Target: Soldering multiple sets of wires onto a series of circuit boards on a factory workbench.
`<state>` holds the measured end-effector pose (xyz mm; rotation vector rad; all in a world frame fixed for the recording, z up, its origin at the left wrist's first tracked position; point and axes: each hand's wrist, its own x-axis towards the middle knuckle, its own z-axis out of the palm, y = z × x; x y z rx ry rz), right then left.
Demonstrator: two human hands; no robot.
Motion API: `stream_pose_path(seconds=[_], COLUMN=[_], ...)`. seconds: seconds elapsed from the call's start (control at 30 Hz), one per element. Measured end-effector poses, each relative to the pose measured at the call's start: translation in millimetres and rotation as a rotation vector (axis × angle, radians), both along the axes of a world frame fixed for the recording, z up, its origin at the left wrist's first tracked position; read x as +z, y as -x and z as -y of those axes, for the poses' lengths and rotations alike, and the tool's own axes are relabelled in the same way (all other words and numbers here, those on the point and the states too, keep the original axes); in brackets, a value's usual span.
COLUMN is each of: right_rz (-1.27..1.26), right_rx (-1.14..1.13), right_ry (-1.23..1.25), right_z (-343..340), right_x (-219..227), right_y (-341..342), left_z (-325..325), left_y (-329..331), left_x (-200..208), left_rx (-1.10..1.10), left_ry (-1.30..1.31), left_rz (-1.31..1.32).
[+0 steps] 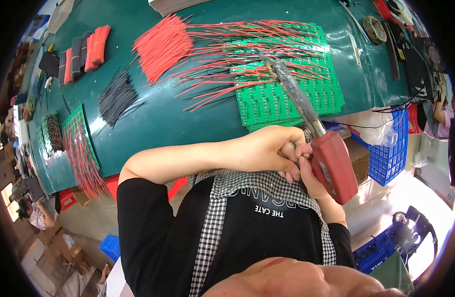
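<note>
A soldering gun with a red handle (335, 166) and a long, darkened metal barrel slants up in front of me, its tip over the green circuit boards. My right hand (310, 182) is closed at the handle, which hides part of it. Right beside it, my left hand (279, 148) has its fingers curled in, close against the right fingers. What the left fingers pinch, if anything, is hidden. Beyond the hands lie the boards (259, 106) in a panel stack, with red and black wires (217, 62) strewn across them.
A pile of red wires (163, 47) and one of black wires (117, 96) lie left of the boards on the green table (153, 128). Bundled wires (96, 47) sit farther left, near another wired panel (81, 143). A blue crate (388, 148) stands at the right.
</note>
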<state>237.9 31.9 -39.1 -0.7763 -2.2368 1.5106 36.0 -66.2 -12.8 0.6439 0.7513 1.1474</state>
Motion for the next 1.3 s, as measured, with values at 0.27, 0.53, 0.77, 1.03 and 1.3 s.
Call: stream_pose_path(seconds=[0.27,0.53,0.77,1.03,1.3], right_rz=[-0.157,0.194,0.249,0.171,0.153], right_rx=[0.202,0.079,0.045,0.113,0.100], right_ry=[-0.489,-0.437,0.168,0.151,0.129], right_z=[-12.8,-25.7,-18.6,-15.5,-12.7], right_x=[25.2,36.9,11.3,4.1,4.7], right_y=[27.3,-2.8,-35.5,-32.1,-32.2], left_z=[-2.4,37.4,49.1,47.4,46.4], left_y=[10.8,52.6,66.0,68.5,68.6], left_x=[4.5,9.1,-8.9,-12.7,-11.8], left_rx=[-0.029,0.335,0.382,0.434,0.423], left_ry=[0.059,-0.597,-0.497,-0.502,-0.478], left_rz=[-0.169,-1.873,-2.004,-2.018,-1.977])
